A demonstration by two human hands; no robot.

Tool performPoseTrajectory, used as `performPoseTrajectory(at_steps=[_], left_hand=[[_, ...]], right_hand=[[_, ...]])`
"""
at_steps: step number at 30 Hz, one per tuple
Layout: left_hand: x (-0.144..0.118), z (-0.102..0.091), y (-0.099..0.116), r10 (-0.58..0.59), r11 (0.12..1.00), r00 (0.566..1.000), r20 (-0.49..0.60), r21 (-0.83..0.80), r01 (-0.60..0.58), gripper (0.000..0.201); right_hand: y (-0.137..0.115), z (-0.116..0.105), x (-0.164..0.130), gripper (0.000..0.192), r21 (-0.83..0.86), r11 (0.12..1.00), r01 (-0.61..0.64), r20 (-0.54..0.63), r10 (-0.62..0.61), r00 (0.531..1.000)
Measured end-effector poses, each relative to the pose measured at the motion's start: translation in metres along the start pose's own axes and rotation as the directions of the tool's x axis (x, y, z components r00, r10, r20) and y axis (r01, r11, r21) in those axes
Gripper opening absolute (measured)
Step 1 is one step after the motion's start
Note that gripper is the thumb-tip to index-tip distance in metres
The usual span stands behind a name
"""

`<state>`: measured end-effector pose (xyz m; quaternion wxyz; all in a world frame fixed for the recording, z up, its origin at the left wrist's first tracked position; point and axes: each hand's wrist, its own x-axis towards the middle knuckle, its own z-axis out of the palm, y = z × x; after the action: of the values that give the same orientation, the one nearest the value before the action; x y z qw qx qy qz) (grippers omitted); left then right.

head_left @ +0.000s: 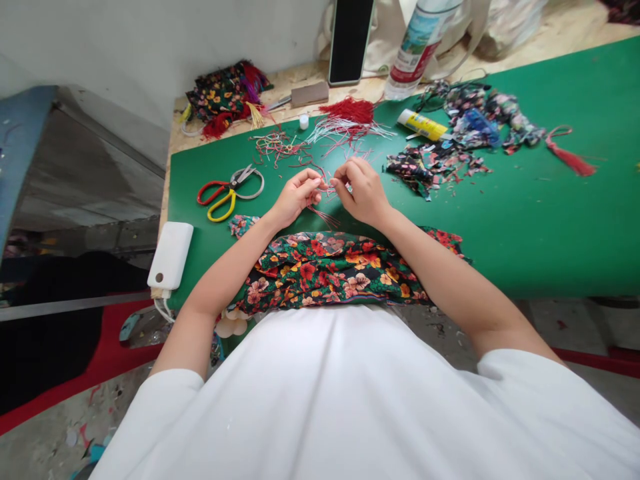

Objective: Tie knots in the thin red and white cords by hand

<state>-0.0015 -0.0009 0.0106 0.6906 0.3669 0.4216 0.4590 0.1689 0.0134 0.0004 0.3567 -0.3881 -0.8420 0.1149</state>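
Note:
Over the green table mat (540,220), my left hand (299,195) pinches thin reddish cord (324,217), whose loose ends hang below the fingers. Close by on the right, my right hand (361,190) is closed, thumb and forefinger together at the same strands. Exactly what lies between its fingertips is too small to make out. Beyond the hands lie a tangle of short cords (280,147), a bundle of white threads (333,128) and a red thread bundle (353,110). Floral fabric (320,267) is bunched along the near edge, below both hands.
Scissors (231,190) with red and yellow handles lie left, near a white power bank (171,257). Right are a yellow glue stick (423,125), fabric scraps (435,163) and a red tassel (570,153). A phone (351,40) and bottle (417,50) stand behind.

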Motion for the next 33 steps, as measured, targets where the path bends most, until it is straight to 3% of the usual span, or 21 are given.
performPoseTrajectory(at_steps=[7, 20, 33], left_hand=[[-0.0007, -0.0008, 0.0023, 0.019, 0.999, 1.0, -0.005, 0.031, -0.019, 0.006], [-0.0032, 0.002, 0.0093, -0.049, 0.991, 0.994, -0.094, -0.13, 0.036, 0.004], [-0.0008, -0.0005, 0.0067, 0.022, 0.996, 0.998, -0.051, -0.087, -0.027, 0.009]], right_hand=[[-0.0055, -0.0022, 0.0013, 0.037, -0.016, 0.998, 0.053, 0.106, -0.051, 0.993], [-0.0032, 0.0018, 0.0014, 0.018, -0.089, 0.969, 0.23, 0.233, -0.204, 0.951], [-0.0051, 0.0012, 0.0018, 0.011, -0.016, 0.941, 0.338, 0.284, -0.32, 0.904]])
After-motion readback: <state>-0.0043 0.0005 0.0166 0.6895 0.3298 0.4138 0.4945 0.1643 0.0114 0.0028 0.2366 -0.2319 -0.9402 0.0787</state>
